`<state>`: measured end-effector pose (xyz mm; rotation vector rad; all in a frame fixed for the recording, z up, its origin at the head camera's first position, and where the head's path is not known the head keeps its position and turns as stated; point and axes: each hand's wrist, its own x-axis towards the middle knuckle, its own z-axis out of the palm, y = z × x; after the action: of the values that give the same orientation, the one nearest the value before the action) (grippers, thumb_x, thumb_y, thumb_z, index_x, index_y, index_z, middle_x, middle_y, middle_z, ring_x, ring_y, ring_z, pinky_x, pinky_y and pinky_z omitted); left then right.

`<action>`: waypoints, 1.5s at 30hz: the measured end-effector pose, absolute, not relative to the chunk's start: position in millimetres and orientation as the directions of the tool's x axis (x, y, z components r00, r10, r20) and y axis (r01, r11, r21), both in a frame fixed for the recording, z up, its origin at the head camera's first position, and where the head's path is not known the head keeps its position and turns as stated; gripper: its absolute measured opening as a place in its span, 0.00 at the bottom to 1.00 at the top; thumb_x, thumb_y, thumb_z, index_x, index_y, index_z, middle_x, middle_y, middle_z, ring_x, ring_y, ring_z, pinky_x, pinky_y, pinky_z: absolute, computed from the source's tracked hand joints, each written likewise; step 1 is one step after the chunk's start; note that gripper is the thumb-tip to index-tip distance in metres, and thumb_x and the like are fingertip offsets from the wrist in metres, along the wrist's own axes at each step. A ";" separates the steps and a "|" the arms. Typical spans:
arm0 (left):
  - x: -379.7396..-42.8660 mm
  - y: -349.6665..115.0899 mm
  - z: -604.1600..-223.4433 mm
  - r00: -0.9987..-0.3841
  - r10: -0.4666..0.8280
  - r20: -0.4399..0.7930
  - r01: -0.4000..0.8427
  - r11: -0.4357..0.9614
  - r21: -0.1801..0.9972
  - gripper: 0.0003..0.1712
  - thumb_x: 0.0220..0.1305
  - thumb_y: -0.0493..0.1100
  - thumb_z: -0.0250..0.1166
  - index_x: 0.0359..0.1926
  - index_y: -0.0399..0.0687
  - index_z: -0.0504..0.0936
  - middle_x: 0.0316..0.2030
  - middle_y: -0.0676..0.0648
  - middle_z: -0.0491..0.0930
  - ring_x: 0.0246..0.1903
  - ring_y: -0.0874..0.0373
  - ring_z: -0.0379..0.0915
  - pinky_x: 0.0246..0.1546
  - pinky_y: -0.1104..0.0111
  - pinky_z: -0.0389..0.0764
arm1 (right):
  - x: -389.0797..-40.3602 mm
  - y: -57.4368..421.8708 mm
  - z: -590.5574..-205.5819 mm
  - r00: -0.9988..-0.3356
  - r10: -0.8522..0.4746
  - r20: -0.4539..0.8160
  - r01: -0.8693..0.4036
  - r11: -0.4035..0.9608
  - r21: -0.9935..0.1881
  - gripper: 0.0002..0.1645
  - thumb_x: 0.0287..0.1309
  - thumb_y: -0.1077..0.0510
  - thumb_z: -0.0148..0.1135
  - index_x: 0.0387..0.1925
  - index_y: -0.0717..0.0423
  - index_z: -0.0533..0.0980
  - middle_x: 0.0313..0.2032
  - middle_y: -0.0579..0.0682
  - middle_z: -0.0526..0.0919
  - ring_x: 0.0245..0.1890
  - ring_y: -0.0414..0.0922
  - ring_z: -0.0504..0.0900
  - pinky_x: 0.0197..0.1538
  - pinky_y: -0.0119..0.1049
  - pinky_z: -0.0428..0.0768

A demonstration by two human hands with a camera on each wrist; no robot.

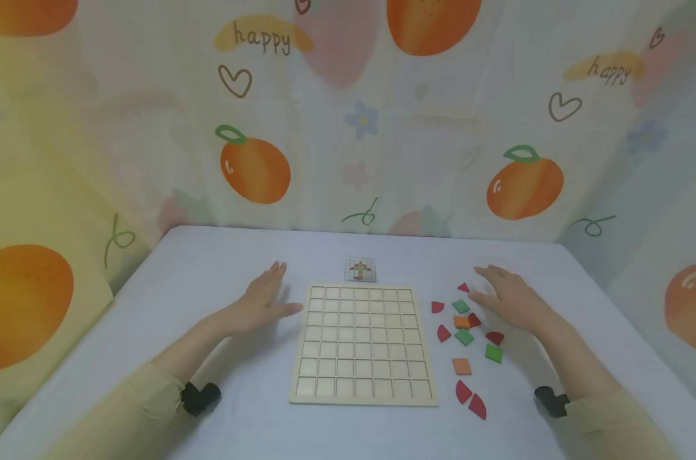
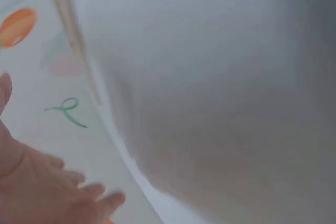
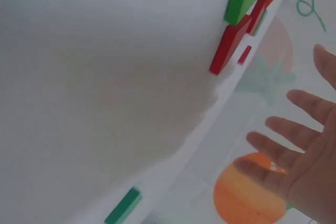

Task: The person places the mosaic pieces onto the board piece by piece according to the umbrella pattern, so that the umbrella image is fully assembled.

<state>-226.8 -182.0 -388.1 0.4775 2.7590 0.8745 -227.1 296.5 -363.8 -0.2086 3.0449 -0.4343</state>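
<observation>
I'm counting seven flat red wedges (image 1: 438, 307), two flat orange square tiles (image 1: 462, 366), three flat green tiles (image 1: 494, 353), and there, a fourth green piece (image 3: 123, 206) on my right wrist view! One cream gridded board (image 1: 362, 351), one small picture card (image 1: 360, 269).

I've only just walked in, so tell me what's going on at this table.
A person's left hand is open beside the left edge of a grid board, and the right hand is open near some scattered pieces. Neither hand grips anything. The red, green and orange pieces lie on the table to the board's right; none shows on the board. A small card with a coloured pattern on a grid lies just beyond the board's far edge.
</observation>
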 end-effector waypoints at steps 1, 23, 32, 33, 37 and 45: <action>-227.3 -180.0 -387.5 -0.914 0.390 -0.115 0.235 0.738 0.632 0.60 0.65 0.68 0.57 0.78 0.42 0.34 0.80 0.37 0.31 0.79 0.35 0.26 0.76 0.37 0.35 | -229.1 295.8 -363.4 -0.989 -0.142 -0.048 -0.120 0.943 -0.312 0.45 0.65 0.40 0.58 0.73 0.59 0.58 0.72 0.70 0.59 0.70 0.70 0.58 0.65 0.71 0.66; -229.4 -174.1 -412.2 -0.821 0.551 -0.146 0.301 0.637 0.710 0.70 0.41 0.55 0.81 0.78 0.49 0.47 0.80 0.41 0.42 0.79 0.36 0.34 0.76 0.38 0.42 | -278.3 291.7 -370.5 -0.981 -0.100 -0.167 -0.008 0.877 -0.480 0.31 0.66 0.50 0.59 0.63 0.64 0.70 0.59 0.69 0.75 0.56 0.63 0.75 0.58 0.56 0.81; -228.3 -173.3 -412.5 -0.829 0.531 -0.173 0.288 0.671 0.683 0.66 0.41 0.56 0.81 0.77 0.49 0.53 0.80 0.46 0.45 0.79 0.37 0.33 0.73 0.33 0.45 | -282.3 288.5 -377.6 -0.982 -0.109 -0.152 -0.024 0.879 -0.476 0.25 0.64 0.55 0.62 0.58 0.65 0.74 0.55 0.67 0.78 0.53 0.60 0.78 0.56 0.51 0.84; -227.6 -173.3 -411.5 -0.829 0.531 -0.174 0.290 0.676 0.677 0.66 0.41 0.56 0.81 0.77 0.48 0.54 0.80 0.46 0.45 0.79 0.36 0.33 0.73 0.33 0.45 | -282.5 288.0 -378.3 -0.983 -0.113 -0.147 -0.030 0.880 -0.474 0.25 0.64 0.55 0.62 0.58 0.65 0.74 0.55 0.67 0.79 0.53 0.60 0.78 0.56 0.51 0.83; -225.9 -173.3 -409.3 -0.831 0.527 -0.177 0.298 0.691 0.658 0.66 0.41 0.57 0.81 0.76 0.48 0.54 0.80 0.46 0.46 0.79 0.36 0.34 0.72 0.32 0.46 | -285.5 288.0 -380.9 -0.983 -0.130 -0.131 -0.056 0.887 -0.459 0.22 0.63 0.55 0.63 0.55 0.63 0.76 0.54 0.65 0.80 0.53 0.59 0.78 0.56 0.50 0.84; -228.6 -171.9 -408.7 -0.824 0.527 -0.206 0.288 0.704 0.649 0.65 0.41 0.59 0.80 0.77 0.53 0.54 0.80 0.51 0.43 0.79 0.38 0.33 0.71 0.30 0.47 | -285.4 287.9 -382.9 -0.987 -0.128 -0.095 -0.078 0.906 -0.416 0.17 0.63 0.57 0.63 0.51 0.63 0.78 0.50 0.64 0.81 0.49 0.57 0.80 0.55 0.51 0.84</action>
<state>-228.6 -171.9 -408.7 0.6341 2.5348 0.8735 -285.4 287.9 -382.9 -0.1601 2.9494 -0.6357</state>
